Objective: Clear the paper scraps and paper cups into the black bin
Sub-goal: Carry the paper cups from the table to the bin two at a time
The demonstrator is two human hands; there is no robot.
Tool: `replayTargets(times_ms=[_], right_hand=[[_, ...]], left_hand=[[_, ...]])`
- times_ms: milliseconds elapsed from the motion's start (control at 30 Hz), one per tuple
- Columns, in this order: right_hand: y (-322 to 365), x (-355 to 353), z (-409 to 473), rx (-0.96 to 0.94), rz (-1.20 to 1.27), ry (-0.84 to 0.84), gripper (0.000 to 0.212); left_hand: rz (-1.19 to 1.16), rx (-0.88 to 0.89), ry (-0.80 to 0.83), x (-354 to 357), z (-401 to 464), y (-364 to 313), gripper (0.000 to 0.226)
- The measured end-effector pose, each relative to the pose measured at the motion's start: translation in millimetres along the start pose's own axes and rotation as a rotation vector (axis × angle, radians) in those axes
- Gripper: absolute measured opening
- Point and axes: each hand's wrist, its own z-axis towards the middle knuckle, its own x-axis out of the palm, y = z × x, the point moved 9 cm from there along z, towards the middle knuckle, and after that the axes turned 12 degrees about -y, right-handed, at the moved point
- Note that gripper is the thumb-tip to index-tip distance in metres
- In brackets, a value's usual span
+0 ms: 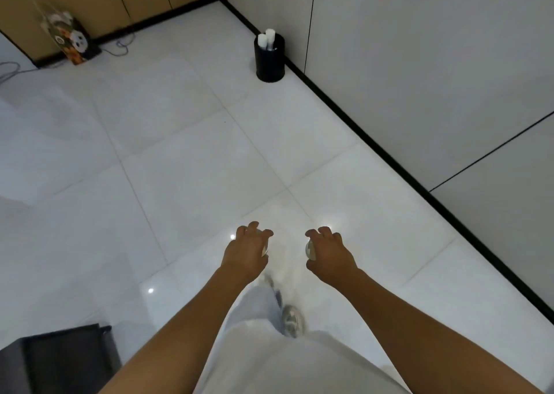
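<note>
Hands occupy the lower centre of the frame, both extended forward over the white tiled floor (180, 159). The left hand (244, 251) has its fingers curled around a paper cup (265, 250), of which only a pale edge shows beside the palm. The right hand (328, 254) likewise grips a second paper cup (310, 249), its rim visible between thumb and fingers. The black bin (269, 60) stands on the floor in the upper centre, against the grey wall panel (419, 48), well apart from the hands. White cups (266, 38) protrude above the bin rim. A patterned bag (67, 38) leans against the brown wall at upper left.
</note>
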Motion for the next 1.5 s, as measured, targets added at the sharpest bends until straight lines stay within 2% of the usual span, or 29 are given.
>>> replayTargets(times_ms=[367, 533, 767, 933, 1133, 1267, 1500], right_hand=[[11.0, -90.6, 280.3, 0.004, 0.019, -0.037, 0.063], [12.9, -154.0, 401.5, 0.019, 0.025, -0.075, 0.064], [-3.6, -216.6, 558.5, -0.012, -0.036, -0.065, 0.063], [-17.6, -289.7, 708.6, -0.092, -0.049, -0.089, 0.063], [-16.9, -352.9, 840.6, -0.141, -0.082, -0.038, 0.063], [-5.1, -366.6, 919.7, -0.183, -0.112, 0.008, 0.062], [36.6, -383.8, 1067.9, -0.211, -0.086, 0.040, 0.064]], left_hand=[[-0.063, 0.059, -0.002, -80.4, 284.1, 17.1, 0.054], [-0.057, 0.103, -0.046, -137.1, 410.5, 9.8, 0.055], [-0.028, 0.109, -0.027, -178.0, 565.8, 1.1, 0.053], [-0.075, 0.005, -0.109, -229.6, 710.9, -9.6, 0.052], [-0.129, -0.073, -0.160, -276.4, 831.0, -10.9, 0.052], [-0.147, -0.169, -0.138, -290.0, 893.4, 19.4, 0.052], [-0.145, -0.221, -0.145, -333.5, 1030.9, 85.5, 0.053]])
